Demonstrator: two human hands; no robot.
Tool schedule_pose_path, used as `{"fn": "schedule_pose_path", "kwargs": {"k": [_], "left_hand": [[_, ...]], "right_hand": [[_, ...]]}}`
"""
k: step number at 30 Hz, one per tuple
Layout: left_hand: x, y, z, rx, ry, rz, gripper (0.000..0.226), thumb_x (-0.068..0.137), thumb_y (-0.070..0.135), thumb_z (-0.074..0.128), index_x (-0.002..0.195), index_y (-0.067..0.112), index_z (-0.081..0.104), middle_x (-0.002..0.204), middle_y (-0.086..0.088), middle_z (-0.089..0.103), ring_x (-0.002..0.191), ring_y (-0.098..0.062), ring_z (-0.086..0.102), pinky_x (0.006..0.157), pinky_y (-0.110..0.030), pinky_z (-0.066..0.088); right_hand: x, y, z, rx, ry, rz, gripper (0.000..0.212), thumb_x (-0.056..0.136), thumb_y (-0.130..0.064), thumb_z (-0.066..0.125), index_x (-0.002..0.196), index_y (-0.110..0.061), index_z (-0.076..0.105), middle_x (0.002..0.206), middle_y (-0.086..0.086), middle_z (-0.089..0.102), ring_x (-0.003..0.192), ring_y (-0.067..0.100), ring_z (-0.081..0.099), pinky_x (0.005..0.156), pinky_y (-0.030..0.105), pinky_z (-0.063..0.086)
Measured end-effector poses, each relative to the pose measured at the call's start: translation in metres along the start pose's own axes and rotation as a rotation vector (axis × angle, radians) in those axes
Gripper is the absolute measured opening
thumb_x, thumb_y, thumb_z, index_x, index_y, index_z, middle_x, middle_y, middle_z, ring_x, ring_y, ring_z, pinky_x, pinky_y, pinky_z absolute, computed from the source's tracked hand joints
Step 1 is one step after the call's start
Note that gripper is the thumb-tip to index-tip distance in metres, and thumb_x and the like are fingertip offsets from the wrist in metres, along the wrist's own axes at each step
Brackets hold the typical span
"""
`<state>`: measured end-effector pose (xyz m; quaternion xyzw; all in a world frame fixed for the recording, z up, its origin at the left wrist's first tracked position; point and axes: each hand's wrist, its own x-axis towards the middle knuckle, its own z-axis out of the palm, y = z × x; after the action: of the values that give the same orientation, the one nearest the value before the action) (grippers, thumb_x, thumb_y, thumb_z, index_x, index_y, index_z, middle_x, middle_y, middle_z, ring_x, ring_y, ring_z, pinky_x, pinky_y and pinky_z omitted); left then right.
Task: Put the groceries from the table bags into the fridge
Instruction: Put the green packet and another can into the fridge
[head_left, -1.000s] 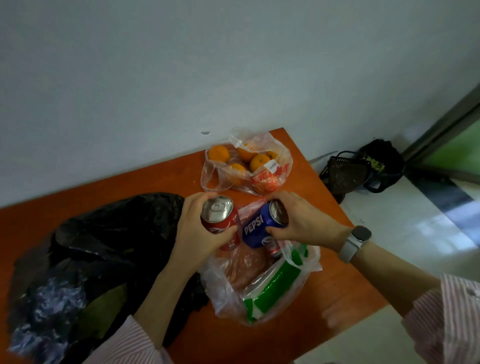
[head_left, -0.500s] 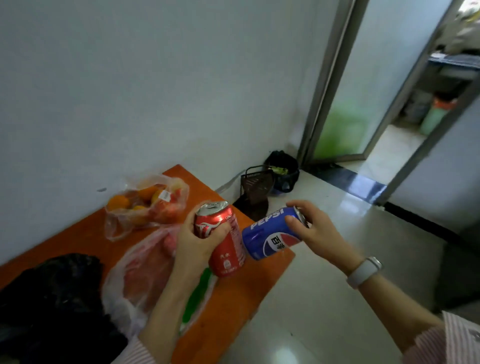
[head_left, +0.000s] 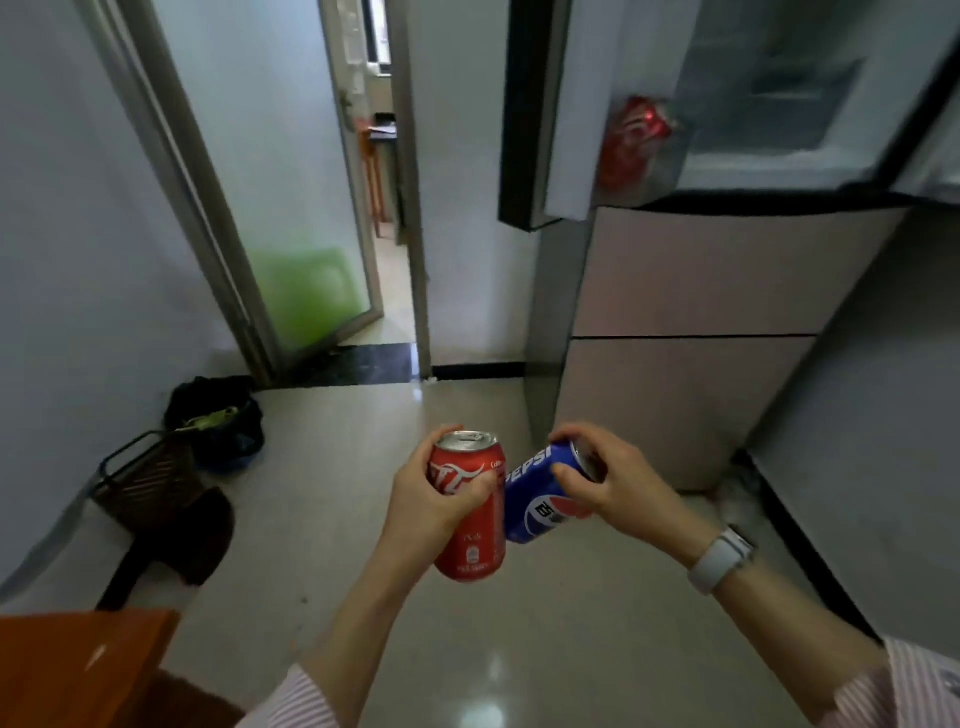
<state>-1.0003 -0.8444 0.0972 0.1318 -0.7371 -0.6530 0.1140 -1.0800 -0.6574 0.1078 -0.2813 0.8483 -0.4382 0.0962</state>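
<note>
Beige tile floor (head_left: 332, 467) fills most of the view, pretty glossy with glare spots. Left hand (head_left: 431, 499) is wrapped around a red can (head_left: 470, 525), held roughly upright with the top tipped a bit away; it has white script on it, looks like Coca-Cola, and the small print lower down is too blurry to read. Right hand (head_left: 608, 483) grips a blue can (head_left: 540, 499) by its top end, fingers curled over the rim, can tilted over on a slant. "PEPSI" reads clearly in white, plus the round red-white-blue logo. The two cans are touching side to side, out over the floor in front of the fridge (head_left: 691, 322).

Fridge sits at the upper right, top door (head_left: 530, 114) swung open. Something red (head_left: 631, 140) sits in the open upper part, blurry, can't tell exactly what it is. Lower fridge doors are shut.

Off to the left by the wall: a dark wire basket (head_left: 145, 478), a black bag (head_left: 218, 421) behind it and a dark dustpan-looking thing (head_left: 176, 545) in front. An orange table (head_left: 72, 665) corner pokes in at bottom left. Straight ahead is an open doorway (head_left: 384, 171) with a frosted glass door (head_left: 291, 208) showing a green blur. White watch (head_left: 722, 558) on the right wrist, striped sleeves on both arms.
</note>
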Motion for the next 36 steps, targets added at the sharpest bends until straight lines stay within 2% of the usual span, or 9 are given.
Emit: {"fn": "schedule_pose_path", "kwargs": {"k": [3, 7, 10, 13, 16, 20, 29, 33, 36], "left_hand": [[0.037, 0.021, 0.067, 0.028, -0.131, 0.091, 0.054, 0.075, 0.011, 0.073, 0.115, 0.032, 0.043, 0.097, 0.016, 0.053, 0.084, -0.001, 0.056, 0.057, -0.008, 0.047], [0.091, 0.063, 0.142, 0.072, -0.237, 0.238, 0.057, 0.071, 0.013, 0.076, 0.114, 0.032, 0.043, 0.102, 0.012, 0.054, 0.086, 0.002, 0.055, 0.059, -0.009, 0.046], [0.138, 0.109, 0.189, 0.077, -0.267, 0.392, 0.056, 0.070, 0.014, 0.077, 0.114, 0.030, 0.045, 0.100, 0.016, 0.056, 0.085, 0.004, 0.056, 0.060, -0.005, 0.046], [0.185, 0.164, 0.224, 0.041, -0.266, 0.552, 0.056, 0.067, 0.018, 0.080, 0.109, 0.034, 0.047, 0.099, 0.019, 0.056, 0.084, 0.008, 0.058, 0.067, -0.004, 0.047], [0.228, 0.220, 0.247, 0.007, -0.221, 0.674, 0.060, 0.056, 0.036, 0.081, 0.105, 0.042, 0.048, 0.102, 0.019, 0.059, 0.089, 0.009, 0.060, 0.075, -0.015, 0.053], [0.268, 0.291, 0.260, 0.010, -0.069, 0.853, 0.057, 0.067, 0.019, 0.078, 0.115, 0.029, 0.048, 0.102, 0.021, 0.055, 0.086, 0.015, 0.057, 0.070, -0.009, 0.051], [0.312, 0.413, 0.252, 0.096, 0.334, 1.138, 0.058, 0.061, 0.034, 0.068, 0.114, 0.027, 0.046, 0.104, 0.017, 0.055, 0.091, 0.009, 0.059, 0.076, -0.010, 0.050], [0.332, 0.441, 0.248, 0.264, 0.529, 1.088, 0.066, 0.064, 0.030, 0.072, 0.123, 0.017, 0.047, 0.112, 0.001, 0.057, 0.096, -0.008, 0.057, 0.076, -0.019, 0.050], [0.352, 0.454, 0.245, 0.306, 0.617, 0.958, 0.061, 0.070, 0.022, 0.075, 0.124, 0.017, 0.047, 0.110, -0.002, 0.056, 0.092, -0.009, 0.057, 0.076, -0.025, 0.051]], "right_hand": [[-0.012, 0.030, -0.064, -0.037, 0.212, 0.021, 0.027, 0.084, -0.025, 0.061, 0.104, -0.036, 0.047, 0.107, -0.005, 0.051, 0.093, 0.013, 0.055, 0.066, 0.016, 0.051], [-0.004, 0.058, -0.145, -0.100, 0.438, 0.005, 0.030, 0.082, -0.021, 0.065, 0.104, -0.033, 0.048, 0.107, -0.001, 0.055, 0.092, 0.013, 0.056, 0.068, 0.007, 0.047], [0.020, 0.068, -0.211, -0.103, 0.589, -0.062, 0.030, 0.082, -0.019, 0.066, 0.104, -0.031, 0.049, 0.102, -0.005, 0.054, 0.091, 0.014, 0.057, 0.071, 0.016, 0.052], [0.056, 0.066, -0.279, -0.102, 0.679, -0.169, 0.030, 0.082, -0.018, 0.065, 0.104, -0.030, 0.049, 0.099, -0.012, 0.054, 0.093, 0.014, 0.059, 0.073, 0.028, 0.056], [0.100, 0.055, -0.342, -0.074, 0.738, -0.267, 0.029, 0.083, -0.019, 0.063, 0.106, -0.028, 0.049, 0.101, -0.011, 0.054, 0.093, 0.014, 0.059, 0.072, 0.026, 0.056], [0.157, 0.029, -0.407, 0.001, 0.816, -0.454, 0.026, 0.085, -0.014, 0.061, 0.106, -0.023, 0.049, 0.095, -0.013, 0.053, 0.084, 0.007, 0.059, 0.059, 0.013, 0.051], [0.287, -0.033, -0.507, 0.395, 0.778, -0.837, 0.024, 0.087, -0.016, 0.060, 0.107, -0.020, 0.047, 0.094, -0.009, 0.051, 0.084, 0.011, 0.057, 0.052, 0.014, 0.052], [0.343, -0.052, -0.535, 0.202, 0.592, -0.892, 0.025, 0.084, -0.020, 0.062, 0.105, -0.025, 0.051, 0.093, -0.012, 0.053, 0.090, 0.021, 0.060, 0.067, 0.038, 0.058], [0.381, -0.068, -0.546, 0.023, 0.411, -0.916, 0.030, 0.083, -0.024, 0.064, 0.111, -0.022, 0.055, 0.102, -0.002, 0.054, 0.095, 0.022, 0.058, 0.076, 0.040, 0.056]]}}
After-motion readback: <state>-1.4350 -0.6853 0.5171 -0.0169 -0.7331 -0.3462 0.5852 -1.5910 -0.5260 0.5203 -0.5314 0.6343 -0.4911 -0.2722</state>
